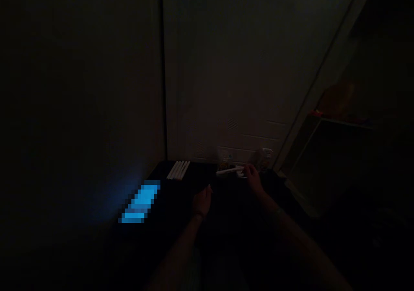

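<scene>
The scene is very dark. My right hand (254,179) is closed on one end of a slim white pen-like marker (229,170), which points left and lies nearly level above the dark table. Lower and to the left, my left hand (202,201) is held over the table with its fingertips slightly apart, and I see nothing in it. Several similar white markers (178,170) lie side by side at the table's back left. Behind the held marker stands a small clear container (224,163), its contents too dim to make out. A whitish packet (241,174) lies by my right fingers.
A glowing blue screen (140,202), blurred into blocks, lies at the table's left edge. At the back right a clear, shiny object (266,159) stands against the pale wall panel (226,88). A shelf (346,124) with an orange thing (338,99) is farther right.
</scene>
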The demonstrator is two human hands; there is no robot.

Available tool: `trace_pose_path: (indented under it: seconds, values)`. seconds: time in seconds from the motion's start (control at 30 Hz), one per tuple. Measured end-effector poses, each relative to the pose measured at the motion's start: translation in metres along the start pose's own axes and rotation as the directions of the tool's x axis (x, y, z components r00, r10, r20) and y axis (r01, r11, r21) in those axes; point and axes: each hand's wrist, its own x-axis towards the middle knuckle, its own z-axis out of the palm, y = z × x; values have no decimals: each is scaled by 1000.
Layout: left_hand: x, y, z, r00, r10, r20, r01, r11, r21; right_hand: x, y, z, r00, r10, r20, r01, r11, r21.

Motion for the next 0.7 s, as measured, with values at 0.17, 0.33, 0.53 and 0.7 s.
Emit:
trace_pose_path:
  seconds: [0.17,0.33,0.53,0.7]
  values:
    - [-2,3,4,993,102,65,-115,962,248,80,-58,-15,956,-291,-23,263,893,-366]
    - [-3,3,7,988,104,116,-136,936,324,114,-76,12,930,-290,225,363,637,-680]
    - [-7,9,0,987,89,131,-126,943,308,100,-50,57,918,-214,333,395,485,-780]
    - [-9,10,0,987,67,145,-111,940,322,89,-33,65,916,-212,340,400,541,-740]
